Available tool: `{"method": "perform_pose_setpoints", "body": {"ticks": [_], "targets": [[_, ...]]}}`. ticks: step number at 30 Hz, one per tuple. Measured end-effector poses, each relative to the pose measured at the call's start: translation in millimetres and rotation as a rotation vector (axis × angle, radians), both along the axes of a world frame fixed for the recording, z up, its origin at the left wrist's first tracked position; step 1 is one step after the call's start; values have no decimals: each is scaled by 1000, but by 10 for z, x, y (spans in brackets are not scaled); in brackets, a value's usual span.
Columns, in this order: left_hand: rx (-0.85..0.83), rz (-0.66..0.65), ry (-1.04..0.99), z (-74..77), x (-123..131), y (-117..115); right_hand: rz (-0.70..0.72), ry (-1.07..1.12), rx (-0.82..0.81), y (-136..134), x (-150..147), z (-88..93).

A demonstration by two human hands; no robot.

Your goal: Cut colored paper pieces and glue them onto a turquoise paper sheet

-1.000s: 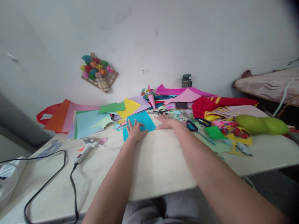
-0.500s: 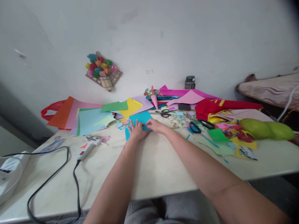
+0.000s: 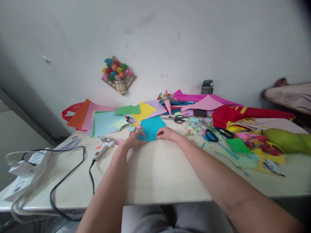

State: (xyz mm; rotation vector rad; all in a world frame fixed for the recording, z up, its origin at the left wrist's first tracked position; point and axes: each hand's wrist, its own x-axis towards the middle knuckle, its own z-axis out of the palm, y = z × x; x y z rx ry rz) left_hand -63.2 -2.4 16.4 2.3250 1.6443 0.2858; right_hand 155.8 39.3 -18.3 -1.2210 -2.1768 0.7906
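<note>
The left hand (image 3: 134, 138) has drawn apart from the right hand (image 3: 166, 133), baring the middle of the blue sheet (image 3: 153, 127) on the desk (image 3: 167, 174); the sheet now seems steadied from both sides; the left fingers are loosely spread at its 8 o'clock, the right ones bunched at its 4 o'clock, though I cannot tell whether they pinch it; yellow paper (image 3: 143, 111) crowds its 11 o'clock, black scissors (image 3: 179, 119) its 2; bare desk opens at 6 o'clock to the near edge; the glue gun (image 3: 104, 149) at 8 and blue scissors (image 3: 217, 129) at 3 limit sideways room.
</note>
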Motion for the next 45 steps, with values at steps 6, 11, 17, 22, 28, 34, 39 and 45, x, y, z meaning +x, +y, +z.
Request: {"method": "perform_pose_setpoints", "body": {"ticks": [6,11,17,22,28,34,39,45], "targets": [[101,-28,-172,-183,-3,-13,9,-5,22,-5,-14,-24],[131,-112,-339,-244,-19,19,-59,-58,44,-34,-44,-19],[95,-87,-432,-256,15,-9,-120,-99,77,-13,-70,-62],[154,-104,-401,-221,63,-13,-126,-104,71,-10,-84,-72],[250,-156,-376,-249,75,28,-141,-93,56,-25,-94,-45],[188,-108,-408,-257,80,25,-177,-138,25,-53,-105,-1],[175,-72,-313,-274,69,65,-206,-201,-4,-98,-123,64],[158,1,-186,-270,74,76,-221,-245,-15,-119,-134,94]]}}
